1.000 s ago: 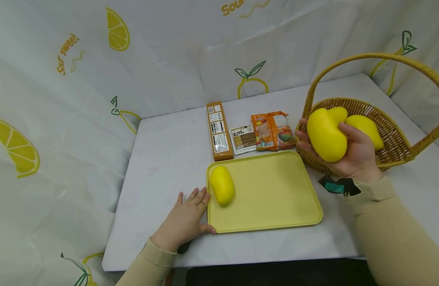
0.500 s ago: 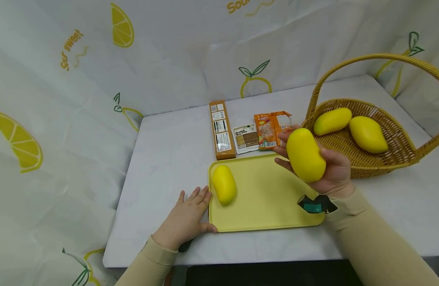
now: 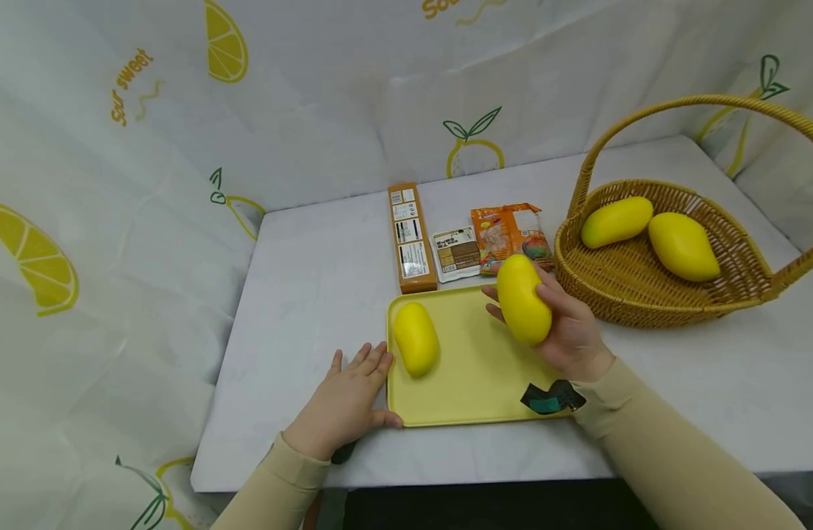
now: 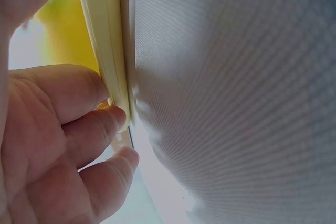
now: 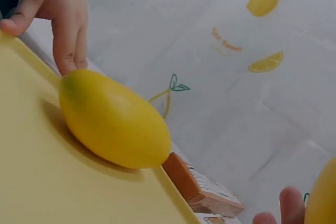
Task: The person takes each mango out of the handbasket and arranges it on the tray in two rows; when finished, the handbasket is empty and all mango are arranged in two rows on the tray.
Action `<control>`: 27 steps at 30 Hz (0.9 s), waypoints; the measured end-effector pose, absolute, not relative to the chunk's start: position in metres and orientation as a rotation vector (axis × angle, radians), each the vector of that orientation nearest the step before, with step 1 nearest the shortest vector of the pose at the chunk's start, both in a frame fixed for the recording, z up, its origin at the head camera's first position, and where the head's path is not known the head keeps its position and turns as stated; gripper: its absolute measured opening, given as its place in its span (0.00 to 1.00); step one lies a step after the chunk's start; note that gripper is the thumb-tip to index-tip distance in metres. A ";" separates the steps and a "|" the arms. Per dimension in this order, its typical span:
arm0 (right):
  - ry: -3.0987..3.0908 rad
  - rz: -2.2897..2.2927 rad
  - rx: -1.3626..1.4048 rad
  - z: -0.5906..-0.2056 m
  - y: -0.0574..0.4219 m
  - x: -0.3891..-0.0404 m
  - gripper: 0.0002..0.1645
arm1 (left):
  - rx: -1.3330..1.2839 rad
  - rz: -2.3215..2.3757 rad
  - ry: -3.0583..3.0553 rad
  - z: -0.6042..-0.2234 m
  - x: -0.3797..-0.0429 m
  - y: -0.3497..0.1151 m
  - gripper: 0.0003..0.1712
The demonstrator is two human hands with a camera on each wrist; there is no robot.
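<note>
My right hand (image 3: pixel 568 335) grips a yellow mango (image 3: pixel 524 300) above the right part of a pale yellow tray (image 3: pixel 469 397). At the right edge of the right wrist view, part of that held mango (image 5: pixel 323 203) shows beside two fingertips. Another mango (image 3: pixel 416 340) lies on the tray's left side; the right wrist view shows this mango (image 5: pixel 113 119) with a greenish end. My left hand (image 3: pixel 343 408) rests flat on the table, its fingers and thumb touching the tray's left edge. Up close in the left wrist view, the left fingers (image 4: pixel 92 135) meet the tray rim (image 4: pixel 105 40).
A wicker basket (image 3: pixel 644 313) with a tall handle stands at the right, holding two mangoes. Behind the tray lie a long brown box (image 3: pixel 413 239), a small flat packet (image 3: pixel 456 254) and an orange bag (image 3: pixel 512 232). A printed curtain (image 3: pixel 313 110) hangs behind the table.
My right hand has carried the mango leftward from over the basket to above the tray. The left hand has stayed at the tray's left edge.
</note>
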State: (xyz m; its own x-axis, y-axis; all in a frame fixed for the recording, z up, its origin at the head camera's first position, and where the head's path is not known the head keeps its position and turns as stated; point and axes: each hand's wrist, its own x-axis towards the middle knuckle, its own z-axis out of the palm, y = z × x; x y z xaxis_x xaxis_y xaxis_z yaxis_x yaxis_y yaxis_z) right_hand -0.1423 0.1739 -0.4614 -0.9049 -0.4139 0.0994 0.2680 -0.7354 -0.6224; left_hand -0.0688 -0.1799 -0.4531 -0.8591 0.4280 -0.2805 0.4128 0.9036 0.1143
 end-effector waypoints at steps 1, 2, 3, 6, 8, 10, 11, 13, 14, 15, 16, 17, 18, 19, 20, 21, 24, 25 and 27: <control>0.966 -2.607 -0.275 -0.461 0.171 -0.141 0.31 | 0.624 0.071 2.766 -0.453 -0.069 -0.180 0.65; 1.051 -2.603 -0.211 -0.461 0.168 -0.141 0.32 | 0.625 0.074 2.769 -0.453 -0.069 -0.180 0.65; 1.150 -2.588 -0.155 -0.460 0.165 -0.140 0.34 | 0.624 0.072 2.768 -0.452 -0.069 -0.180 0.65; 1.465 -2.488 -0.001 -0.458 0.156 -0.140 0.42 | 0.625 0.071 2.770 -0.453 -0.069 -0.180 0.65; 1.681 -2.372 0.074 -0.457 0.151 -0.141 0.47 | 0.628 0.068 2.771 -0.453 -0.069 -0.179 0.64; 1.983 -2.181 0.082 -0.459 0.148 -0.143 0.50 | 0.624 0.066 2.772 -0.453 -0.070 -0.179 0.64; 2.131 -2.066 0.066 -0.460 0.146 -0.142 0.52 | 0.623 0.066 2.772 -0.453 -0.070 -0.179 0.65; 2.420 -1.784 0.009 -0.462 0.143 -0.142 0.56 | 0.618 0.072 2.771 -0.453 -0.070 -0.179 0.65; 2.541 -1.643 -0.026 -0.462 0.141 -0.142 0.57 | 0.613 0.074 2.771 -0.453 -0.070 -0.179 0.65; 2.640 -1.512 -0.064 -0.463 0.139 -0.142 0.58 | 0.610 0.074 2.770 -0.452 -0.070 -0.179 0.65; 2.700 -1.418 -0.099 -0.463 0.136 -0.142 0.59 | 0.607 0.075 2.769 -0.452 -0.070 -0.179 0.65; 2.735 -1.347 -0.129 -0.462 0.133 -0.141 0.59 | 0.606 0.074 2.769 -0.452 -0.070 -0.179 0.65; 2.769 -1.278 -0.157 -0.462 0.131 -0.142 0.58 | 0.604 0.072 2.768 -0.451 -0.070 -0.179 0.65; 2.792 -1.229 -0.179 -0.462 0.128 -0.142 0.58 | 0.602 0.072 2.767 -0.451 -0.070 -0.179 0.65; 2.816 -1.190 -0.197 -0.461 0.126 -0.143 0.57 | 0.600 0.070 2.766 -0.451 -0.070 -0.179 0.65; 2.839 -1.155 -0.211 -0.460 0.123 -0.143 0.57 | 0.600 0.069 2.765 -0.451 -0.069 -0.179 0.65; 2.870 -1.070 -0.217 -0.458 0.118 -0.144 0.57 | 0.600 0.070 2.763 -0.452 -0.069 -0.179 0.65; 2.864 -1.050 -0.209 -0.457 0.116 -0.144 0.58 | 0.602 0.070 2.763 -0.452 -0.069 -0.179 0.65; 2.848 -1.008 -0.185 -0.455 0.114 -0.144 0.60 | 0.606 0.072 2.766 -0.452 -0.069 -0.179 0.65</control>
